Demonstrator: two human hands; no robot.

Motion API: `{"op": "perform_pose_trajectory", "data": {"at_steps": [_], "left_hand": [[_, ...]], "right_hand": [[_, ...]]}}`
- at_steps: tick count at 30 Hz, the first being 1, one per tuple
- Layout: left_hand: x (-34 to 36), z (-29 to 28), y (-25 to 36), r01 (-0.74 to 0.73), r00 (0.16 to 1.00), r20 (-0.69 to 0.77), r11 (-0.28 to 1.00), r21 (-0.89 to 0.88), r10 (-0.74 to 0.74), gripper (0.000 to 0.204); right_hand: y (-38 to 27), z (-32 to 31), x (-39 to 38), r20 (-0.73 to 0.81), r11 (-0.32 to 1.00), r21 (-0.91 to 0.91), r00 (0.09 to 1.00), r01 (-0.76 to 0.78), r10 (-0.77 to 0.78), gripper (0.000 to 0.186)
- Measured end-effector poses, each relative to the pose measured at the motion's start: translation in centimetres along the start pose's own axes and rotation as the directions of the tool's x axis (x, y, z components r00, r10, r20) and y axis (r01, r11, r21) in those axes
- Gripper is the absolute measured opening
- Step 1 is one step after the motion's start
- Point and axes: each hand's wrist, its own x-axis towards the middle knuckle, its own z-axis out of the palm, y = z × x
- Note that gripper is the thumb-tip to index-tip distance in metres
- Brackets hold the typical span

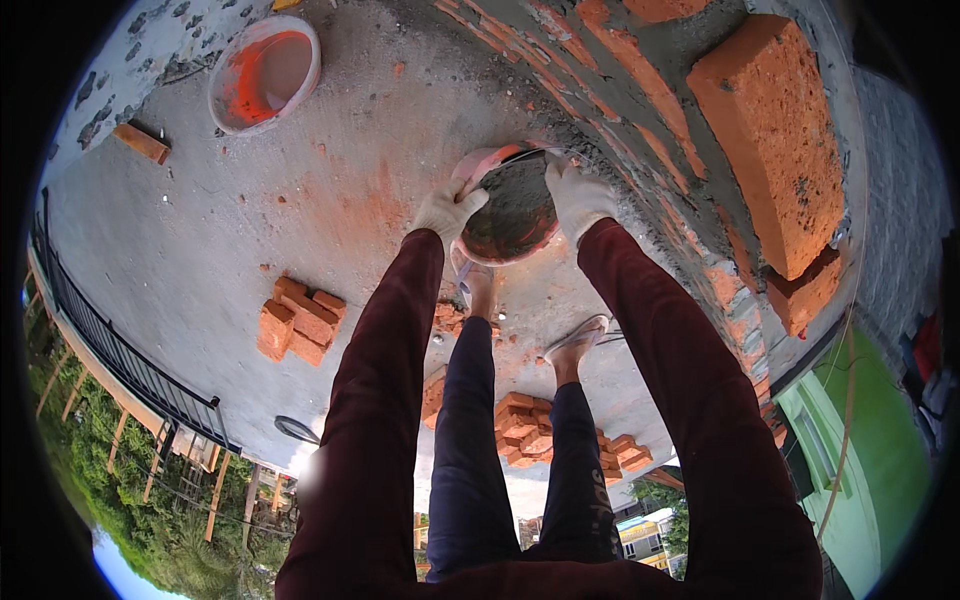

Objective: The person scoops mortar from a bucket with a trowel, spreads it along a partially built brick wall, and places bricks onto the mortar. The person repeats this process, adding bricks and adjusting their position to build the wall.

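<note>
Between my hands on the concrete floor is a round pinkish bucket [476, 163], with wet grey mortar [514, 200] inside. My left hand [449, 208], in a pale work glove, is closed on the bucket's left rim. On the opposite side my right hand [580, 197], gloved too, closes at the right rim. A dark thing lies by its thumb at the bucket's far edge, too unclear to name. The thin wire handle [590, 160] arches near the right hand. Both palms are hidden.
A brick wall [655, 110] with fresh mortar runs along the right, loose bricks [770, 140] on top. Another tub [226, 112] stands far left. Brick piles [303, 322] [522, 430] lie near my sandaled feet [575, 342]. A black railing [110, 345] borders the left side.
</note>
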Motion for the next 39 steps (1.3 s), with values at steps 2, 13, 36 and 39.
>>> {"op": "perform_pose_trajectory", "data": {"at_steps": [2, 13, 36, 39], "left_hand": [[-0.5, 0.8, 5.5, 0.006, 1.0, 0.009, 0.995, -0.095, -0.005, 0.044], [-14.9, -0.4, 5.1, -0.002, 0.995, -0.091, 0.888, -0.461, -0.045, 0.016], [-52.9, -9.3, 41.5, -0.49, 0.805, -0.456, 0.859, -0.149, 0.38, 0.03], [-54.3, -7.6, 42.1, -0.476, 0.812, -0.463, 0.862, -0.175, 0.355, 0.028]], "right_hand": [[1.7, 2.6, 0.6, 0.034, 0.998, 0.038, 0.998, -0.048, 0.047, 0.05], [-0.2, -2.3, -14.7, 0.113, 0.923, 0.342, 0.967, 0.177, -0.227, 0.037], [3.5, -34.3, -44.2, 0.12, 0.794, 0.508, 0.884, 0.335, -0.451, 0.038], [4.8, -32.9, -45.7, 0.241, 0.7, 0.645, 0.787, 0.307, -0.568, 0.031]]}}
